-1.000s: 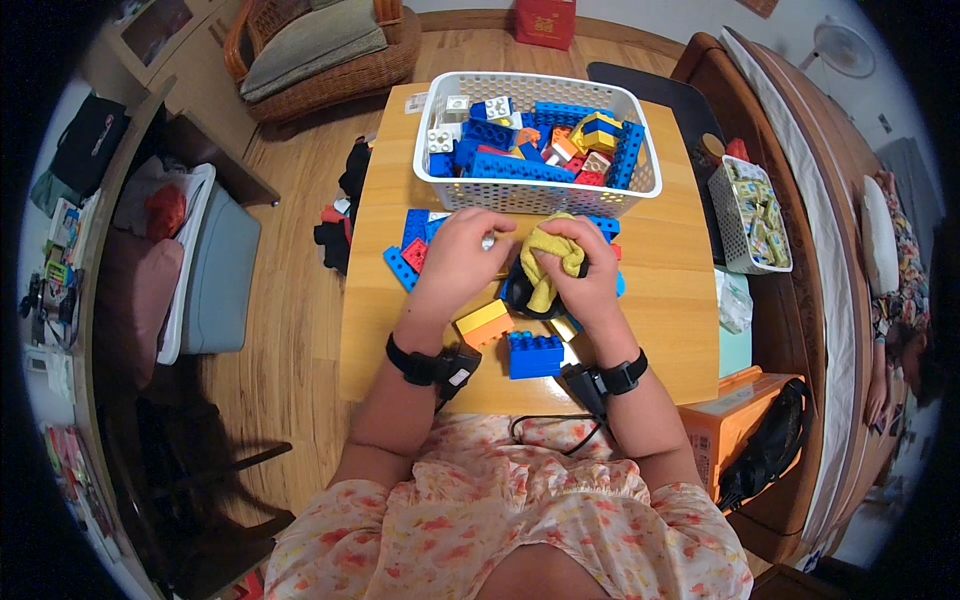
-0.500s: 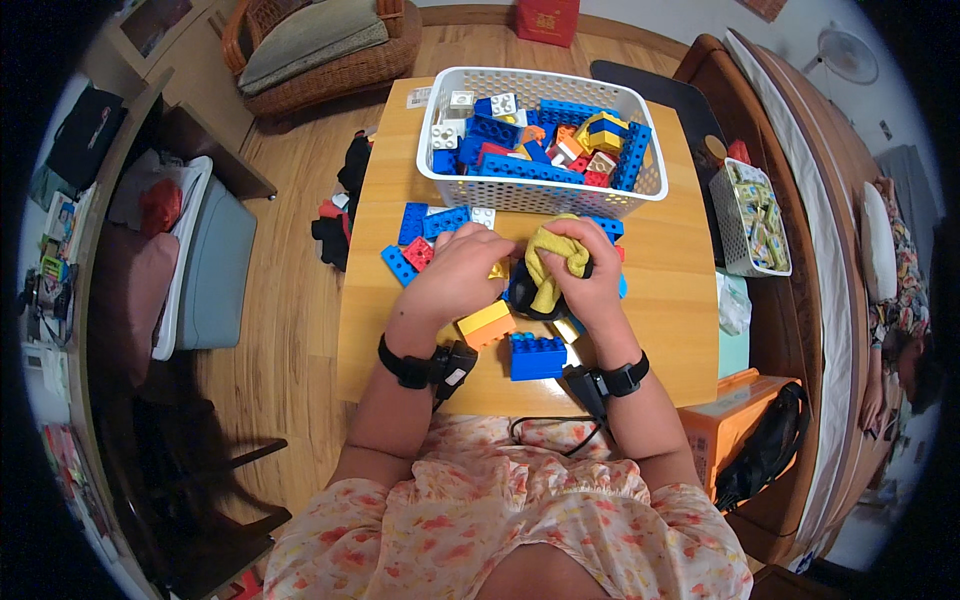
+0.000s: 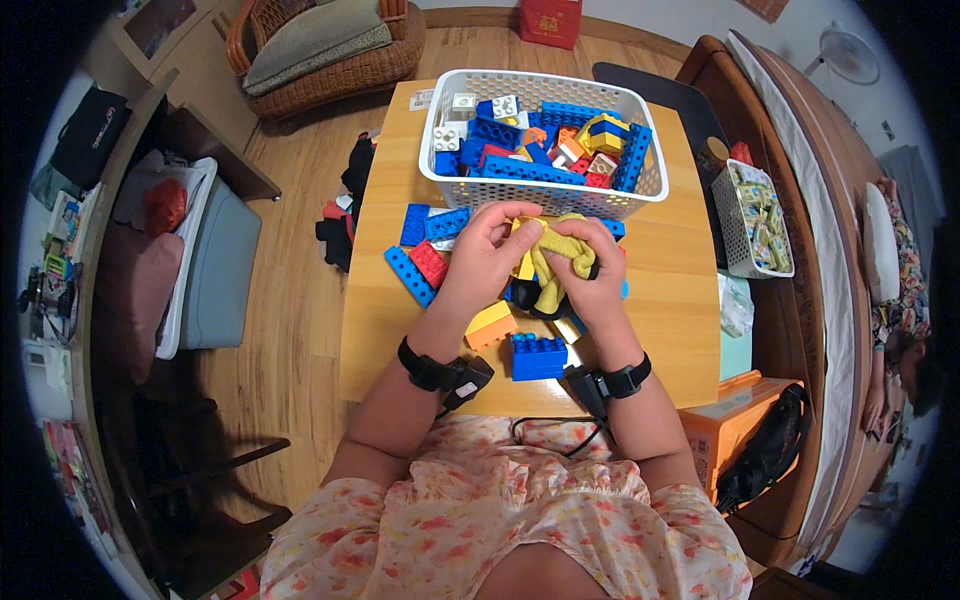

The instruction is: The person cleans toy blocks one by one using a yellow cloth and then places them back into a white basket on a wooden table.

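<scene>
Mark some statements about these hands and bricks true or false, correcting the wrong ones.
1. The right hand holds a yellow cloth. True.
2. The left hand rests flat on the wooden table. False: the left hand is raised, close beside the cloth.
3. A white basket of bricks stands on the table. True.
4. The blue block at the table's near side lies inside the basket. False: that blue block lies on the table.
5. A red brick lies beside a long blue brick. True.

Wooden table [image 3: 670, 310] with white basket [image 3: 455, 193] and loose bricks [image 3: 539, 360] (several blue).
</scene>
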Demonstrator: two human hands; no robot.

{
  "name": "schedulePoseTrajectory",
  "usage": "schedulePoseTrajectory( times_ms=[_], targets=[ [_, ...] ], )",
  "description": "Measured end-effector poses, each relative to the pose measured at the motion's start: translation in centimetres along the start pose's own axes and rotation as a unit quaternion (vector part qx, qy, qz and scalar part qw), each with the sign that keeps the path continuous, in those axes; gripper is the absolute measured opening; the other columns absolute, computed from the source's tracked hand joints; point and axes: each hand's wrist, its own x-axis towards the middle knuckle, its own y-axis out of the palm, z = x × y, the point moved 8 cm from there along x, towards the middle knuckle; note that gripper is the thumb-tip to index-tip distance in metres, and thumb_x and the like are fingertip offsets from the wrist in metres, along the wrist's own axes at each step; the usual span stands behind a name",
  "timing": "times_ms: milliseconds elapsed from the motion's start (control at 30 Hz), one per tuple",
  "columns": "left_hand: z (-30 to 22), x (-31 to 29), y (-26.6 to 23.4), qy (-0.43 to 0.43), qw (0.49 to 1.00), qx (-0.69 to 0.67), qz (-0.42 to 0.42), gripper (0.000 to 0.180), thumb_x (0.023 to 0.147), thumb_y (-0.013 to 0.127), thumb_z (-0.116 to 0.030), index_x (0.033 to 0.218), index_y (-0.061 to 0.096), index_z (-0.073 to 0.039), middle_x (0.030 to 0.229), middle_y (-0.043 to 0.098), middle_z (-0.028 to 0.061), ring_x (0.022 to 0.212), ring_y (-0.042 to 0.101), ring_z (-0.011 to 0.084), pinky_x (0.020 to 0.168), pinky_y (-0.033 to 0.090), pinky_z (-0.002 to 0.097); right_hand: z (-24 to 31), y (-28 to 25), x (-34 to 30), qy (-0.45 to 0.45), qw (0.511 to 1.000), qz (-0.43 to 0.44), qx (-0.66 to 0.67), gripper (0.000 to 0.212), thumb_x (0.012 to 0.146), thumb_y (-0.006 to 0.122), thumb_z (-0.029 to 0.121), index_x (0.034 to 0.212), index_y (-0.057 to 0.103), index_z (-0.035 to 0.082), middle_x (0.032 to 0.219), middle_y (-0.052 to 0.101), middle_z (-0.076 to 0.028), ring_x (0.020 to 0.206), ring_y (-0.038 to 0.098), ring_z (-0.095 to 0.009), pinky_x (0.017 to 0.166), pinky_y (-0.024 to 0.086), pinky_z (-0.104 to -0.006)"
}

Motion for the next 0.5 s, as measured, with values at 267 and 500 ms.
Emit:
schedulePoseTrajectory(
  times_ms=[267, 500],
  targets=[
    [1.2, -0.2, -0.6, 0.015, 0.993, -0.083, -0.088, 0.021, 0.101, 0.058, -0.016, 0.114, 0.063, -0.001, 0.107, 0.062, 0.0029, 0.094, 0.057, 0.0071, 0.082, 0.047, 0.0232, 1.2, 1.2, -0.5, -0.018, 0.996, 0.079, -0.033, 0.034, 0.069, 0.079, 0.006, 0.101, 0.07, 0.009, 0.095, 0.064, -0.011, 0.088, 0.062, -0.029, 0.079, 0.051, -0.0366],
    [1.3, -0.1, -0.2, -0.019, 0.999, -0.033, -0.034, 0.023, 0.098, 0.062, -0.015, 0.117, 0.06, -0.002, 0.107, 0.063, 0.0034, 0.099, 0.057, 0.0084, 0.086, 0.048, 0.0245, 1.1, 0.5, -0.1, -0.016, 0.996, 0.057, -0.059, 0.031, 0.069, 0.079, 0.005, 0.098, 0.068, 0.008, 0.088, 0.061, -0.01, 0.083, 0.06, -0.028, 0.073, 0.049, -0.0362]
  ],
)
